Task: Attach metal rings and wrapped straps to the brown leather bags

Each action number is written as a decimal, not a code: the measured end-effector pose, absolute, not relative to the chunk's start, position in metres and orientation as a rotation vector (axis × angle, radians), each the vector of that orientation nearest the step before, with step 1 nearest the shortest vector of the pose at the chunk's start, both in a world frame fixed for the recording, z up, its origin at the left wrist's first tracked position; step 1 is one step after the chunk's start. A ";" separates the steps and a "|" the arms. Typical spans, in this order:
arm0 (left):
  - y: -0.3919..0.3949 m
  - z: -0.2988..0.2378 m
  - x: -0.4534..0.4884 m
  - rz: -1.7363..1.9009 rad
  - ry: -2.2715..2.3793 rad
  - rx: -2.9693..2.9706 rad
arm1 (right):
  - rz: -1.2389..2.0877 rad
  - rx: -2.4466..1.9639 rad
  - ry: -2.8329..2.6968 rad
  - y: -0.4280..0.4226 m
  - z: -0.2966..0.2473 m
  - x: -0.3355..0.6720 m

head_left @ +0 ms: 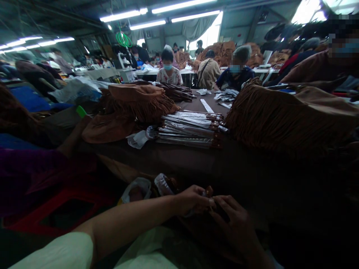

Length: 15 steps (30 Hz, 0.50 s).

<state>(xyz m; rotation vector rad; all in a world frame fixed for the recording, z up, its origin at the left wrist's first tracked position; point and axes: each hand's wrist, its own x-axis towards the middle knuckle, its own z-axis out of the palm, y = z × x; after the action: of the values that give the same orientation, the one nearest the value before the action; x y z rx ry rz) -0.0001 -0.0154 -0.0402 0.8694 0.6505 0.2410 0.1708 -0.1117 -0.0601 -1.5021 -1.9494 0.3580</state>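
Low in the head view, my left hand (196, 200) is closed in a pinch on a small brown strap end (208, 191), which looks shiny and sticks up above the fingers. My right hand (235, 218) meets it from the right, fingers bent and fingertips close to the left thumb; what they grip is hidden in shadow. Below both hands a dark reddish-brown piece (207, 237) lies over my lap, too dim to make out. Beyond, on the brown table (179, 158), lies a stack of straps in clear plastic sleeves (187, 129).
Brown fringed suede bags are piled left (134, 97) and right (283, 116). Plastic bags (137, 188) hang at the table's near edge. A red stool (64, 209) and a co-worker's purple sleeve (42, 172) are at left. Other people sit across the table.
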 end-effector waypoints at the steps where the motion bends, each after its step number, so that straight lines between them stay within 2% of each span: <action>1: -0.014 -0.038 0.000 0.213 0.664 0.842 | 0.374 -1.511 -1.950 -0.111 -0.061 0.171; 7: -0.003 -0.018 0.001 0.077 0.636 0.827 | 0.518 -1.720 -1.828 -0.114 -0.067 0.171; 12: 0.005 -0.012 0.002 -0.223 0.519 0.827 | 0.657 -1.622 -1.946 -0.121 -0.061 0.173; 15: 0.003 -0.014 0.004 -0.240 0.532 0.869 | 0.658 -1.583 -1.969 -0.124 -0.060 0.173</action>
<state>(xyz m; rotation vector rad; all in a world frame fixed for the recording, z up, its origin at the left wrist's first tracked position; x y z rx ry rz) 0.0035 0.0032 -0.0140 0.8694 0.5321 -0.2404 0.1726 -0.1238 -0.0596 -1.5833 -1.9695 0.6581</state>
